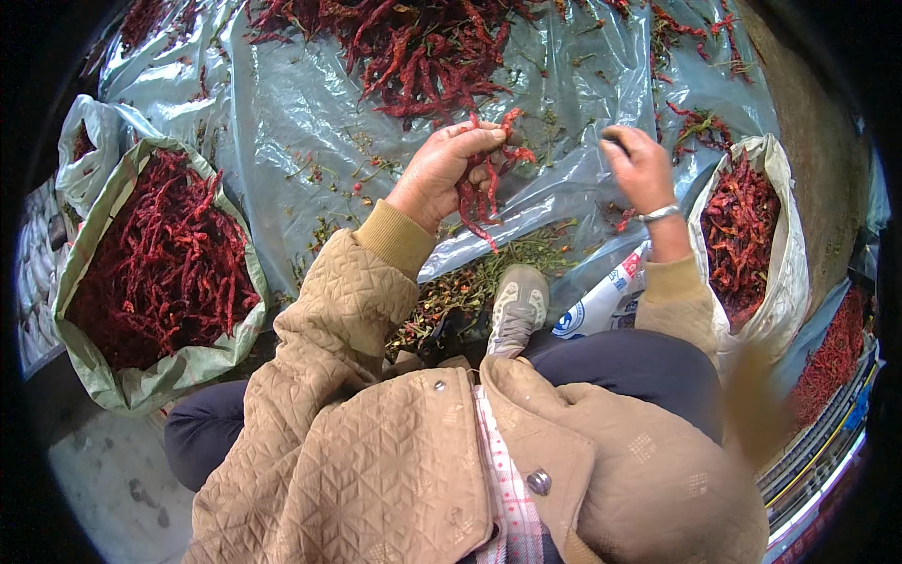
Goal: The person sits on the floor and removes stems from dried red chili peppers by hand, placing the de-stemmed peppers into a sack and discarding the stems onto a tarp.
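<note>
Several dried red chili peppers are held in my left hand, pinched by the thumb and fingers and hanging below the palm. My right hand, with a silver bracelet at the wrist, is raised to the right of it, apart from the chilies, fingers curled; whether it holds something small cannot be told. Beyond the hands a large heap of dried chilies lies on clear plastic sheeting. Green stems and scraps are piled beneath my hands, beside my shoe.
An open woven sack of dark red chilies stands at the left. A white sack of chilies stands at the right, near a printed plastic bag. More red chilies lie at the far right. Loose chilies are scattered on the sheeting.
</note>
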Available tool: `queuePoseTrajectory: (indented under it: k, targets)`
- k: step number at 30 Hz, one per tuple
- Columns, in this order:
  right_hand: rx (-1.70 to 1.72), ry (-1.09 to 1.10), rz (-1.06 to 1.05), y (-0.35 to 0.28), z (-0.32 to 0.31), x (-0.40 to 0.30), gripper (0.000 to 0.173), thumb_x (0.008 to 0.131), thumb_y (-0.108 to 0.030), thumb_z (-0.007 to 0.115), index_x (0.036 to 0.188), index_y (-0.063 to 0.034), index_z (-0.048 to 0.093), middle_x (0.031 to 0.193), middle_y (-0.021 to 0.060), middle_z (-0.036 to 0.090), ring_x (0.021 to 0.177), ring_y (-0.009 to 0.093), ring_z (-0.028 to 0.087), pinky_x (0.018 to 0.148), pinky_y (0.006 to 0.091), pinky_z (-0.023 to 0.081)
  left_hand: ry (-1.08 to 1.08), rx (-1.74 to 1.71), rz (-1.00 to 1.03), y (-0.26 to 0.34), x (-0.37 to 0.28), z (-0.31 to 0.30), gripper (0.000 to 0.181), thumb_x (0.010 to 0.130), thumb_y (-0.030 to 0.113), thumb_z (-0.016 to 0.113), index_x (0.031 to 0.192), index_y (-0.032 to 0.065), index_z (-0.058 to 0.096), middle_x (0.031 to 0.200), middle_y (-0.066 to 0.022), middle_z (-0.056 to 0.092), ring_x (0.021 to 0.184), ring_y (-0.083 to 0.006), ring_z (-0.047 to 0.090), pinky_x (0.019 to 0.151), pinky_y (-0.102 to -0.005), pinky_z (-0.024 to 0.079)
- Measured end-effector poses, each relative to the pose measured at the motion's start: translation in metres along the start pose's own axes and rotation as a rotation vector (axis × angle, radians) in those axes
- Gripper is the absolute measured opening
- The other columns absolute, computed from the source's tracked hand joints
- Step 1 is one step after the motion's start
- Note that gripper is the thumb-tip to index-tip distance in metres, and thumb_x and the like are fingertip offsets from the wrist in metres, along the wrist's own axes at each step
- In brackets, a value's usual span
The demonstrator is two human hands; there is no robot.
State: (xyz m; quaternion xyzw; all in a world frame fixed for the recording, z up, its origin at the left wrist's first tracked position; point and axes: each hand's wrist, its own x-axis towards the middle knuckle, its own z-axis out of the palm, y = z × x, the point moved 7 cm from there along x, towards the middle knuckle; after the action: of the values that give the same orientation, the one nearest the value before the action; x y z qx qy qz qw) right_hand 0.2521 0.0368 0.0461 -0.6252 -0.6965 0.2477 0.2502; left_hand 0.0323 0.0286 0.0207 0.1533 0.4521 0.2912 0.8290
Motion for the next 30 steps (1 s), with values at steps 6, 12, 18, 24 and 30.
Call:
queuePoseTrajectory:
  k: [6,12,18,24,30]
  targets:
    - [-0.581,0.149,0.189,0.077,-0.138,-0.048,0.02,0.077,-0.016,0.059,0.094,-0.0056,0.062,0.095,0.0149,0.06,0.085,0.028,0.058,0.077,0.0342,0.046,-0.095,-0.115,0.01,-0.006,0.006,-0.01,0.015,0.081,0.013,0.057,0.09,0.0018,0.058,0.068,-0.0025,0.054,0.045,-0.0039,0.038,0.041,-0.0177,0.034]
    - [-0.414,0.2,0.155,0.078,-0.155,-0.057,0.019,0.076,-0.014,0.061,0.091,-0.0017,0.062,0.095,0.0144,0.061,0.083,0.026,0.059,0.074,0.032,0.047,0.094,-0.075,0.141,0.016,-0.004,-0.073,0.013,0.081,0.01,0.053,0.092,0.0023,0.054,0.066,-0.0024,0.055,0.043,-0.0043,0.04,0.041,-0.018,0.037]
    - [0.206,-0.26,-0.311,-0.035,0.084,-0.011,0.015,0.075,-0.012,0.06,0.087,-0.0028,0.059,0.085,0.0126,0.058,0.08,0.028,0.056,0.071,0.0329,0.046,0.25,-0.071,0.111,-0.004,-0.024,-0.133,0.015,0.079,0.005,0.05,0.093,0.0008,0.053,0.066,-0.0022,0.056,0.042,-0.006,0.041,0.039,-0.0166,0.035]
    - [0.001,-0.338,-0.425,-0.066,0.168,-0.002,0.016,0.069,-0.012,0.065,0.078,-0.0034,0.054,0.077,0.0104,0.052,0.073,0.028,0.053,0.062,0.0365,0.044,0.29,-0.115,0.06,-0.044,-0.047,-0.131,0.011,0.08,0.016,0.063,0.079,0.009,0.054,0.061,0.0035,0.047,0.047,-0.0068,0.044,0.04,-0.0205,0.038]
    - [0.696,-0.513,0.101,-0.09,0.143,-0.015,0.014,0.074,-0.012,0.065,0.079,-0.0001,0.059,0.066,0.0018,0.059,0.061,0.004,0.049,0.055,0.0224,0.043,0.31,-0.183,0.175,-0.042,-0.04,-0.084,0.016,0.081,0.013,0.061,0.094,0.0042,0.058,0.07,0.0027,0.054,0.054,-0.0041,0.046,0.047,-0.0179,0.037]
